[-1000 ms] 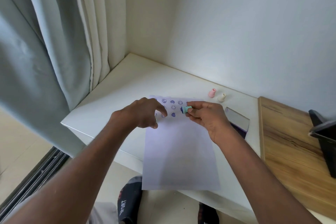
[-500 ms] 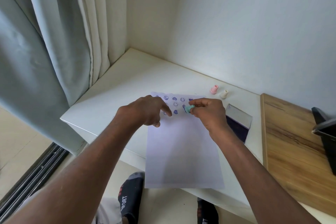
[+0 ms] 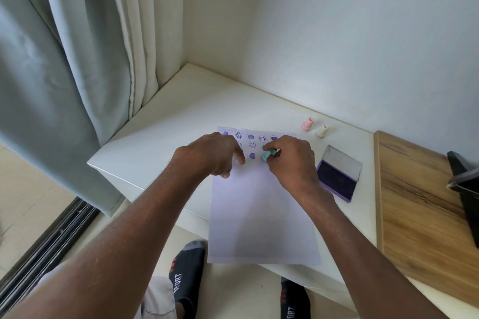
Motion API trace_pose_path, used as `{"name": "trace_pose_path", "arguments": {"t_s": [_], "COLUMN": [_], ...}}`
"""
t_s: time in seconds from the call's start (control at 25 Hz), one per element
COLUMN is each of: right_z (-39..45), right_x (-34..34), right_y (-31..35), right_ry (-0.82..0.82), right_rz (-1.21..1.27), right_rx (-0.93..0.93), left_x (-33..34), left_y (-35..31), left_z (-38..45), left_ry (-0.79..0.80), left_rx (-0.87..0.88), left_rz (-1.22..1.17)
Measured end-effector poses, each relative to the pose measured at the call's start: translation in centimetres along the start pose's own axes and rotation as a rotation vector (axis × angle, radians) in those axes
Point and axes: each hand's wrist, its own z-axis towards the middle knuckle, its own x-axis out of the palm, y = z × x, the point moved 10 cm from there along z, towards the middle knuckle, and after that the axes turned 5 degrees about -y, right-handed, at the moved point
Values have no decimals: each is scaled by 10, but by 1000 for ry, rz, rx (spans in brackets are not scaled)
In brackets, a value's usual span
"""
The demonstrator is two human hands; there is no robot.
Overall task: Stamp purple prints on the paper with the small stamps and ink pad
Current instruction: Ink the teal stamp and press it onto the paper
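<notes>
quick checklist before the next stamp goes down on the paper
1. Stamp in hand: ok, the right hand pinches the green stamp.
2. Paper steadied: ok, the left hand rests on the paper.
3. Room for prints: ok, the paper is blank below the purple prints.
4. Ink pad open: ok, lid up, right of the paper.
5. Ink on the stamp face: cannot tell, face hidden.
6. Spare stamps: ok, pink stamp and cream stamp stand upright.

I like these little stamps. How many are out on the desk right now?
3. A green stamp is pinched in the right hand over the paper; a pink stamp and a cream stamp stand behind the ink pad. The hands could hide more.
</notes>
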Motion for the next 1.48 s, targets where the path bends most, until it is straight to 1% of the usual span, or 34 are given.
{"name": "trace_pose_path", "arguments": {"t_s": [0.28,0.64,0.76,0.84,1.0,1.08,1.16,1.2,1.28,1.32,1.36,1.4,1.48], "right_z": [1,-1,-5,-7,-9,-5,-1,1,-3,-9,-15,-19,-20], "right_x": [3,1,1,-3,-5,-3,-5,-10,-16,-9,-1,2,-2], "right_y": [7,-1,0,-3,0,-9,-29,-43,-70,-78,-77,-72,-60], "right_ry": [-18,-89,-101,-110,-67,-16,-12,-47,-108,-55,44,129,231], "right_rz": [-92,53,-33,-56,-88,-47,123,275,742,997,1243,1464,1821], "right_rx": [-57,-25,-15,24,27,85,226,327,596,752,872,942,968], "left_x": [0,-4,-4,-5,-5,-3,-4,-6,-19,-28,-37,-44,-50], "left_y": [0,-4,-7,-8,-10,-10,-10,-12,-17,-21,-26,-30,-36], "left_z": [-1,-7,-9,-10,-11,-11,-7,-4,-2,-2,-2,-4,-5], "left_ry": [-9,-54,-65,-70,-83,-71,-60,-74,-150,-212,-276,-334,-401], "left_rx": [-16,-28,-32,-41,-35,-20,6,24,48,54,59,63,55], "left_rz": [6,-1,15,21,31,39,41,11,-102,-155,-194,-225,-299]}}
